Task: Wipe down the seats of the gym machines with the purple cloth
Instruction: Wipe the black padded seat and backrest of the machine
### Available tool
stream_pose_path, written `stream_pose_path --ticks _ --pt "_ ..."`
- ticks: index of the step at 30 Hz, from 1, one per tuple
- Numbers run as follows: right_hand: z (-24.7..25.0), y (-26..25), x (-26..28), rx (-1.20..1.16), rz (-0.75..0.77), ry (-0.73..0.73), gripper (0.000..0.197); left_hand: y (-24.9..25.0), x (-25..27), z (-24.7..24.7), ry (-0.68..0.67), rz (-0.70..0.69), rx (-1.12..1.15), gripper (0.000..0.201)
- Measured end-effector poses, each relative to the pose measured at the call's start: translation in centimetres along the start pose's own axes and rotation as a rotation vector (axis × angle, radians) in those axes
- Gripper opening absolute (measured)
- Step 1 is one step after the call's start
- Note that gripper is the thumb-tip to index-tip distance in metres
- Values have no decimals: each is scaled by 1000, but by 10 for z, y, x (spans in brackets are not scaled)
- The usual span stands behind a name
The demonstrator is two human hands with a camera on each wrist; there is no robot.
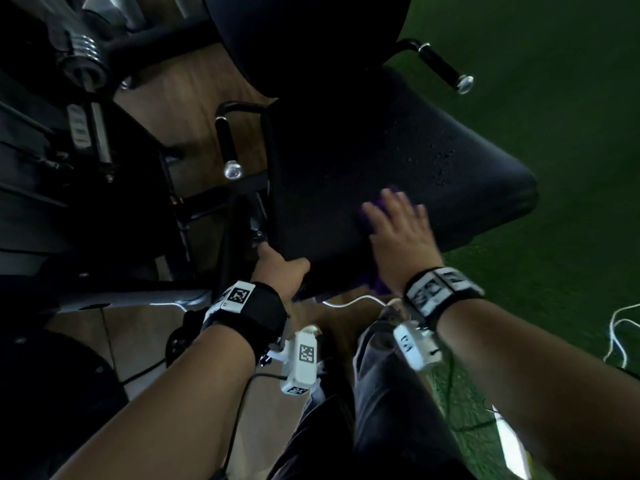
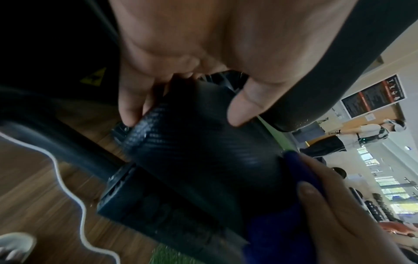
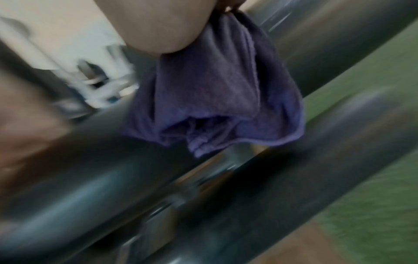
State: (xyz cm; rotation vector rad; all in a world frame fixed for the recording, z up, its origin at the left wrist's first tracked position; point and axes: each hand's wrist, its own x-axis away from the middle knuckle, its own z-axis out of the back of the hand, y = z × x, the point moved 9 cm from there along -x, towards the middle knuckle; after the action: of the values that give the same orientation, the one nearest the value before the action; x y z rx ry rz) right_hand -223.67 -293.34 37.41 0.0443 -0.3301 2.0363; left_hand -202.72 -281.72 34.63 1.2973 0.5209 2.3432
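Note:
The machine's black padded seat fills the middle of the head view. My right hand lies flat on its near part, fingers spread, pressing the purple cloth against the pad. Part of the cloth hangs over the front edge; the blurred right wrist view shows it dangling. My left hand grips the seat's near left corner, thumb on top. In the left wrist view its fingers curl round the textured seat edge, with the cloth beside it.
Black side handles with chrome ends stick out left and right of the seat. The backrest rises behind. Weight plates and frame bars stand at left. Green turf lies right; a white cable trails below.

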Motion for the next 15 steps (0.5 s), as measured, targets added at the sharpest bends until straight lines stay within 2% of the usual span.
stream_pose_path --ticks 3,5,7,9,11,15 --pt "26 104 -12 -18 -231 16 58 -7 -1 -11 24 -27 -79 117" --pt "38 144 -20 -41 -348 51 55 -9 -3 -14 29 -40 -167 128" --pt "37 151 -29 -71 -451 83 54 -10 -5 -18 8 -26 -241 131" --pt "31 133 -33 -127 -535 100 56 -8 -4 -18 6 -26 -258 131" --pt "22 90 -34 -131 -439 119 58 -5 -4 -18 17 -46 -240 130" --pt "1 -6 -14 -99 -93 134 58 -6 -8 -18 39 -90 -187 125"
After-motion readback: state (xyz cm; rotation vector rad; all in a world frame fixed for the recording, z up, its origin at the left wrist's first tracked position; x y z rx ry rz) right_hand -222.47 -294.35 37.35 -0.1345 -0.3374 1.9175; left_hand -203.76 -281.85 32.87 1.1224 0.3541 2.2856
